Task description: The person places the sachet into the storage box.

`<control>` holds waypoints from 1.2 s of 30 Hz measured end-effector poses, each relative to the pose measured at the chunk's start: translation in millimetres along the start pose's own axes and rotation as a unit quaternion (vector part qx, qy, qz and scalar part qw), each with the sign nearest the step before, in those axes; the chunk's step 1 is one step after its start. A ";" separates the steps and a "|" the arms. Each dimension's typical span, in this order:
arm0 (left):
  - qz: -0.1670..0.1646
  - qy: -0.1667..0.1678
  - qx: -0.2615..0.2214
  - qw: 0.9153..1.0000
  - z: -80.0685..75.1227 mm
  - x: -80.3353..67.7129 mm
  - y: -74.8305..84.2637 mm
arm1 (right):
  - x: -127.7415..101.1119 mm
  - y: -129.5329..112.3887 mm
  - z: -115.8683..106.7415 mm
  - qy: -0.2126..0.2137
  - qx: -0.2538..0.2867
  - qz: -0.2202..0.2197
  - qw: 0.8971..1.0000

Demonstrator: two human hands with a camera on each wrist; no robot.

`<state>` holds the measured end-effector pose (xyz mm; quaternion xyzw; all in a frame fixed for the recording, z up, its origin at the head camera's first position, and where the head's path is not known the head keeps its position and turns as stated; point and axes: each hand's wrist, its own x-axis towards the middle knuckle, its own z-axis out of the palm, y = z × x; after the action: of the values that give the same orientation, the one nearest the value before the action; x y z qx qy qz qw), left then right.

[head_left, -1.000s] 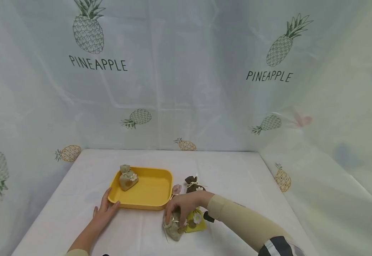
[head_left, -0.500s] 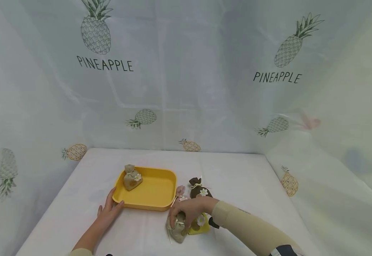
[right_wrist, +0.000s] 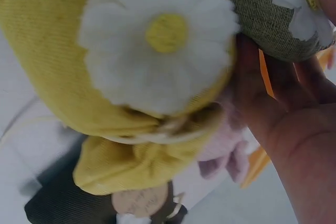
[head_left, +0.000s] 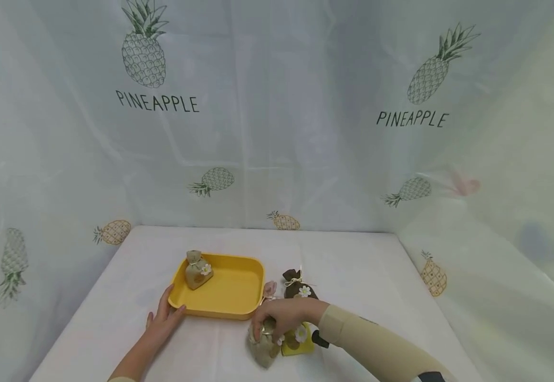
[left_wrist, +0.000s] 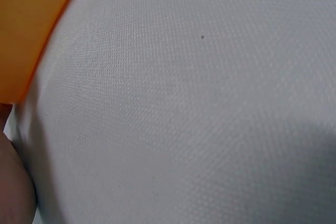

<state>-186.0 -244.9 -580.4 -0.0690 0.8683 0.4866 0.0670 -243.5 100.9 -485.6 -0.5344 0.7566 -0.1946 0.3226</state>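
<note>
A yellow tray (head_left: 219, 313) sits on the white table with one olive sachet (head_left: 198, 269) in its far left corner. My left hand (head_left: 164, 318) rests with straight fingers on the tray's near left corner; the left wrist view shows only the tray edge (left_wrist: 26, 24) and cloth. My right hand (head_left: 277, 317) grips the neck of a second olive sachet (head_left: 263, 349) just in front of the tray's right corner. In the right wrist view this olive sachet (right_wrist: 262, 19) lies against my palm (right_wrist: 299, 145), beside a yellow sachet (right_wrist: 63, 77) with a white daisy.
The yellow sachet (head_left: 299, 339) lies right of my right hand. A brown sachet (head_left: 298, 284) and a pink sachet (head_left: 270, 289) sit behind it, by the tray's right side. A small black item (head_left: 322, 339) lies by my right wrist. Pineapple-print curtains wall in the table.
My right hand's fingers have curled tighter round the olive sachet's neck, in about the same place. The left hand has stayed on the tray corner.
</note>
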 end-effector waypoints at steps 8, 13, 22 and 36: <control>-0.022 -0.006 0.021 1.000 -0.5 -0.3 0.2 | -5.8 -18.7 -21.3 0.035 0.013 -0.009 0.999; -0.017 -0.004 0.019 1.000 -1.1 0.0 0.2 | -3.0 -30.4 -41.7 0.083 0.058 -0.006 0.995; -0.019 -0.004 0.016 1.000 0.1 3.4 -3.1 | 25.1 -36.3 -65.9 0.127 0.078 -0.003 0.989; -0.009 -0.001 0.012 1.000 -1.7 -0.7 -2.5 | 81.1 -39.0 -84.5 0.168 0.057 0.020 0.984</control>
<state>-185.0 -247.6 -581.4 -0.0758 0.8731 0.4759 0.0733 -293.6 7.0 -422.9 -0.4597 0.7984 -0.3179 0.2241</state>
